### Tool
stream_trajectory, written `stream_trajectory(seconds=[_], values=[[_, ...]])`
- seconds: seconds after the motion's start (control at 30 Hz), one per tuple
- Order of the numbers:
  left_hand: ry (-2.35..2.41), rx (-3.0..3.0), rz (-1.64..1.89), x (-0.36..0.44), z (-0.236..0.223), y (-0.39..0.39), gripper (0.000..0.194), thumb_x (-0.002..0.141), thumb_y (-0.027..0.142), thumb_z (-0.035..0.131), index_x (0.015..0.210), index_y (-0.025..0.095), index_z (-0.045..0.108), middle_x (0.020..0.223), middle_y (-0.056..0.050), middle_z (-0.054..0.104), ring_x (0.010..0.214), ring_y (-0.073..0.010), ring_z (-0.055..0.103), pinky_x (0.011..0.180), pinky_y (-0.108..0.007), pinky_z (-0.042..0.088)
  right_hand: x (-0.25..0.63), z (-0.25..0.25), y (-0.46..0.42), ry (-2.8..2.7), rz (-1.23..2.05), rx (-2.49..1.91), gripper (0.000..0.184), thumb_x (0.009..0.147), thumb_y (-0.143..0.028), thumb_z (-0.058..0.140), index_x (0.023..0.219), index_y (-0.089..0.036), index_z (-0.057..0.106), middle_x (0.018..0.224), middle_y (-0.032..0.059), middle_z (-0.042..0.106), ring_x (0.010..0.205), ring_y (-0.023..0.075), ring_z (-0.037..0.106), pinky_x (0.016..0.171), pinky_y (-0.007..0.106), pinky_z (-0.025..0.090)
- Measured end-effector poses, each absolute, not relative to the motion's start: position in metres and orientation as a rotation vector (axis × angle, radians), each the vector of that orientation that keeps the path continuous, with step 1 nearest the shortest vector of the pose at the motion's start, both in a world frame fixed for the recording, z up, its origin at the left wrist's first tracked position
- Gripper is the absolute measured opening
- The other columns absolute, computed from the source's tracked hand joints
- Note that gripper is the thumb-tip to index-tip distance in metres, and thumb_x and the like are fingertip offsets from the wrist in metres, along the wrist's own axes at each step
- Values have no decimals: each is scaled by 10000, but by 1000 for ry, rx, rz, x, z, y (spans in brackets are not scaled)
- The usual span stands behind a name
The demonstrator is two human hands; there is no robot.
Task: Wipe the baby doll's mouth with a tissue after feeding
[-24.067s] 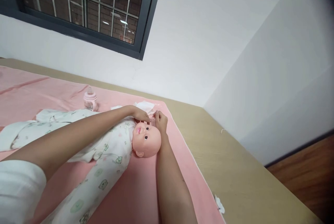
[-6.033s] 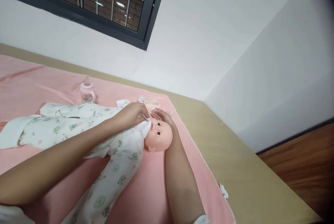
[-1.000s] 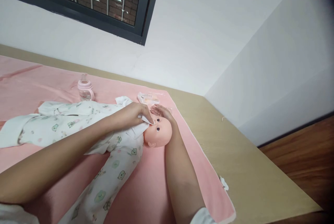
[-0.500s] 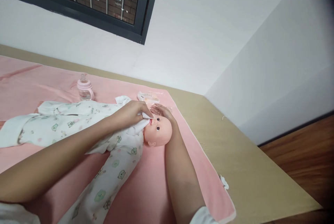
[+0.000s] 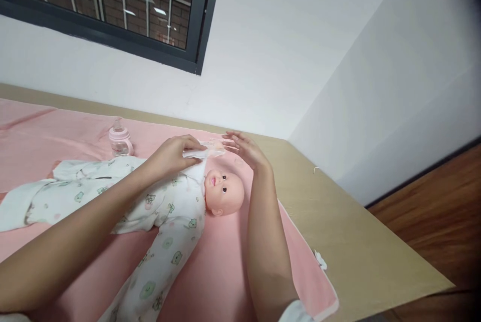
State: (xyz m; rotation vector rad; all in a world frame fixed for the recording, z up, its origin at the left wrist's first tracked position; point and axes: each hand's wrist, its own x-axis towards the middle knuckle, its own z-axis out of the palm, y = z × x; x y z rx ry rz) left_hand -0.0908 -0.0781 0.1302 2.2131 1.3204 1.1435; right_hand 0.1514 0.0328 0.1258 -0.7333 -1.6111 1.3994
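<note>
A baby doll (image 5: pixel 225 192) lies on its back in a white printed outfit (image 5: pixel 150 202), its head toward the right. Over the doll's far shoulder, my left hand (image 5: pixel 175 154) pinches a folded white cloth (image 5: pixel 194 153) between thumb and fingers. A clear plastic packet (image 5: pixel 216 146) lies just beyond the cloth, partly hidden by it. My right hand (image 5: pixel 246 150) hovers above the mat past the doll's head, fingers stretched and holding nothing. Its forearm passes beside the head.
A pink-lidded baby bottle (image 5: pixel 121 141) stands upright behind the doll's legs. Beneath everything is a pink mat (image 5: pixel 221 267) on a tan tabletop (image 5: pixel 338 232). A small white crumpled piece (image 5: pixel 320 260) rests at the mat's right edge. A wall with a window (image 5: pixel 112 6) rises behind.
My left hand has drawn the white cloth away from the doll's mouth, toward the packet. My right hand has lifted off the doll's head and moved farther back.
</note>
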Motion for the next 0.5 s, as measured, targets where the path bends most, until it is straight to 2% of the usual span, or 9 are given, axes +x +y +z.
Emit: stream_trajectory(seconds=[0.07,0.13,0.27,0.4,0.5], values=[[1355,2254,1109,-97,138,-82,433,752,337,680,1148,165,709,1139,-62,662,1048,-249,623,951,-347,473,139,152,8,-1729,1306,-710,212,837,-329,694,1018,-218,691,1141,37,673,1002,179,655,957,341,495],[1410,2308,1080,-102,144,-87,524,723,366,718,1206,169,679,1182,-65,629,1071,-266,607,943,-358,472,122,169,-18,-1799,1216,-693,120,831,-291,693,906,-198,701,1093,24,674,1041,180,636,976,330,480],[1533,2385,1023,-107,152,-95,677,676,377,770,1303,176,614,1245,-74,579,1135,-296,563,968,-385,453,90,177,-52,-1915,1081,-631,44,802,-226,703,786,-186,694,1019,23,656,1091,193,610,974,320,474],[1540,2445,987,-109,156,-101,722,668,374,788,1342,216,583,1230,-68,575,1129,-292,551,974,-389,440,73,168,-58,-1961,885,-732,64,828,-227,663,784,-226,709,951,10,638,1054,203,609,996,382,460],[1515,2498,949,-110,159,-104,682,678,379,788,1318,239,599,1196,-61,583,1115,-288,550,943,-377,451,69,166,-56,-1969,760,-881,92,831,-217,656,775,-225,729,877,19,660,984,219,624,1004,431,444]])
